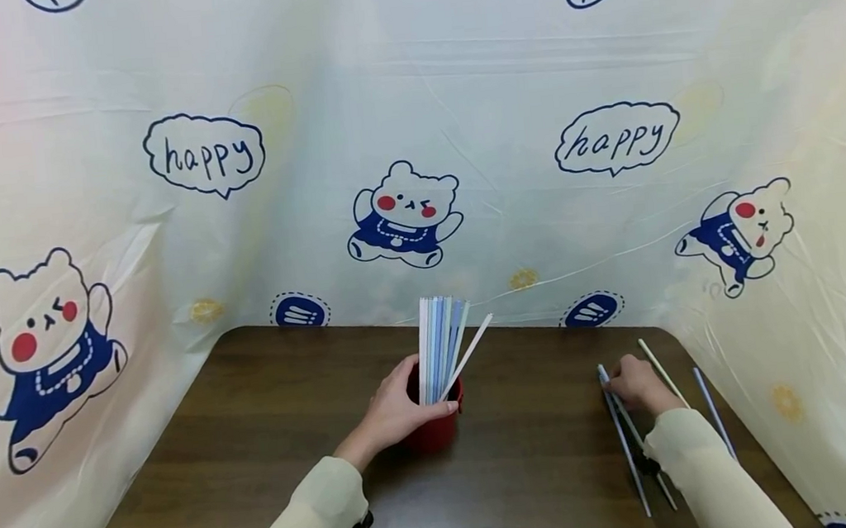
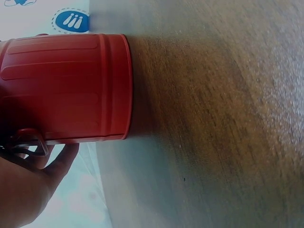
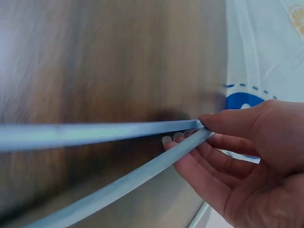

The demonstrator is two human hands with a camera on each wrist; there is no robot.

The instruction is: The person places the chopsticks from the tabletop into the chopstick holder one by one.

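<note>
My left hand [image 1: 400, 402] grips a red pail [image 2: 61, 90] near its rim, thumb on the near side. Ribbed walls and a wire loop handle [image 2: 40, 140] show in the left wrist view. A bundle of long thin sticks [image 1: 437, 350], white, pale blue and pale green, stands in the pail; one white stick [image 1: 471, 355] leans out to the right. At the right of the table, my right hand [image 1: 635, 381] pinches the far ends of a blue stick [image 3: 95, 134] and a greyish-green stick [image 3: 133, 184], thumb on top and fingers underneath.
Beyond my right hand lies a pale green stick [image 1: 653, 360], and farther right another blue stick [image 1: 714, 411] near the table's right edge. The dark wooden table [image 1: 258, 443] meets a printed curtain [image 1: 509, 224] at its back and sides.
</note>
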